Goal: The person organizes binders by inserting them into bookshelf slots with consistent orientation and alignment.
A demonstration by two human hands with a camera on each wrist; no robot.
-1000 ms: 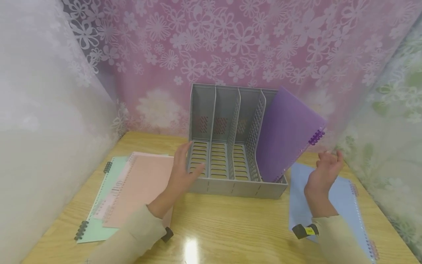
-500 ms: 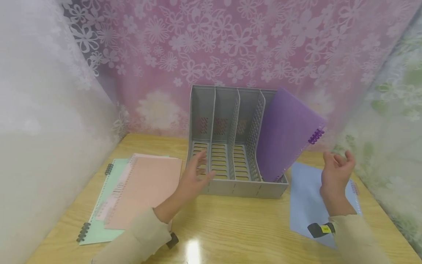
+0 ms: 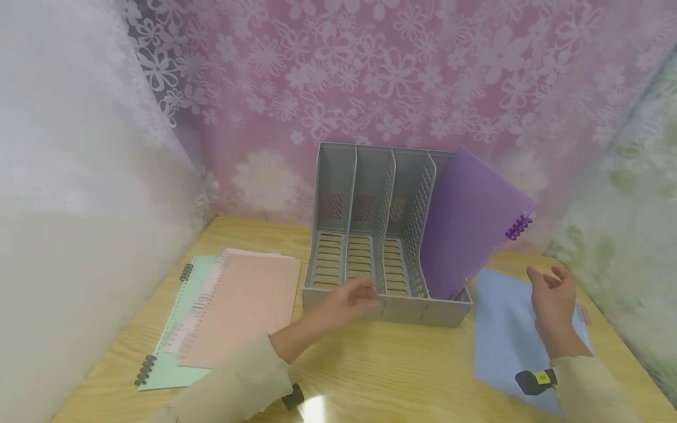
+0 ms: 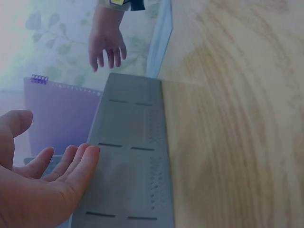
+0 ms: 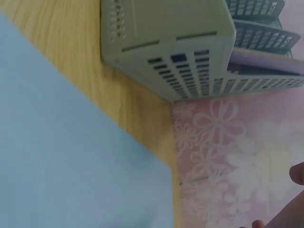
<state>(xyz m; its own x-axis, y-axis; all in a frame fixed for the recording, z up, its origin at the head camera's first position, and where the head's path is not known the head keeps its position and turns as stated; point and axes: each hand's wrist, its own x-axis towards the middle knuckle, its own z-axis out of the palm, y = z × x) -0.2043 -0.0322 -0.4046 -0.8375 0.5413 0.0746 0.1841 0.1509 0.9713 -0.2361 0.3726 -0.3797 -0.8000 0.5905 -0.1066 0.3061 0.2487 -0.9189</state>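
Note:
A grey file organizer [image 3: 423,310] with several slots stands on the table. In its rightmost slot leans a purple spiral notebook [image 3: 471,226], its coil edge jutting out to the right. My left hand [image 3: 344,305] hovers at the organizer's front lip, fingers loosely bent and holding nothing; in the left wrist view its fingertips [image 4: 91,154] overlap the grey front wall. To the right of the organizer, my right hand [image 3: 552,302] is raised over a blue notebook [image 3: 502,329], empty, fingers relaxed. Only bits of its fingers [image 5: 298,174] show in the right wrist view.
On the left of the wooden table [image 3: 402,370], a peach notebook [image 3: 248,305] lies over a pink one [image 3: 182,335] and a mint green one [image 3: 158,376] with dark coils. Flowered pink cloth [image 3: 296,70] hangs behind, with pale cloths at both sides.
My left hand has moved right, from the organizer's left edge along its front lip. My right hand has shifted rightward over the blue notebook. The purple notebook stays in its slot.

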